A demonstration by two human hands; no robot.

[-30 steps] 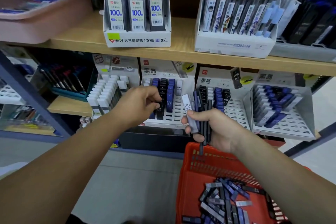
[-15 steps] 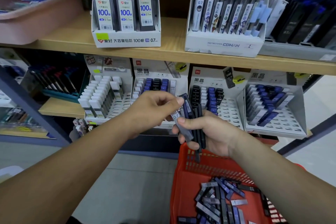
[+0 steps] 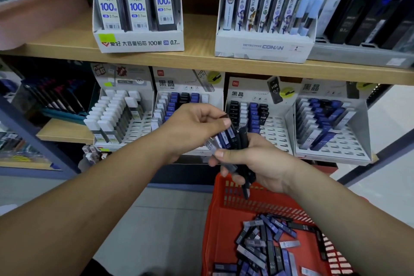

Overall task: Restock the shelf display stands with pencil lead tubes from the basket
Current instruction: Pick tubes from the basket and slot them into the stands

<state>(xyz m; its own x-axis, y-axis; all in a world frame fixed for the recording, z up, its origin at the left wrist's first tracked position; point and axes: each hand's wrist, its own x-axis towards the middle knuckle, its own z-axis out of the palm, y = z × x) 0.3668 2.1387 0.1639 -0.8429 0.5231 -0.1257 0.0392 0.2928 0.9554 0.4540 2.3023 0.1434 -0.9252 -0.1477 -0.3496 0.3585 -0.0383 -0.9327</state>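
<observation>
Centre of frame: right hand (image 3: 259, 163) curls round a bundle of pencil lead tubes (image 3: 225, 140); left hand (image 3: 192, 125) pinches the bundle's top, above the red basket (image 3: 216, 213), lower right.

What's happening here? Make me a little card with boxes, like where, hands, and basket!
Where: a shop shelf with lead display stands under it
Right hand: grips a bundle of lead tubes
Left hand: pinches the top of one tube in that bundle
Basket: red, below the hands in view, with many loose tubes inside
Stands: partly filled, with empty slots in the front rows
</observation>
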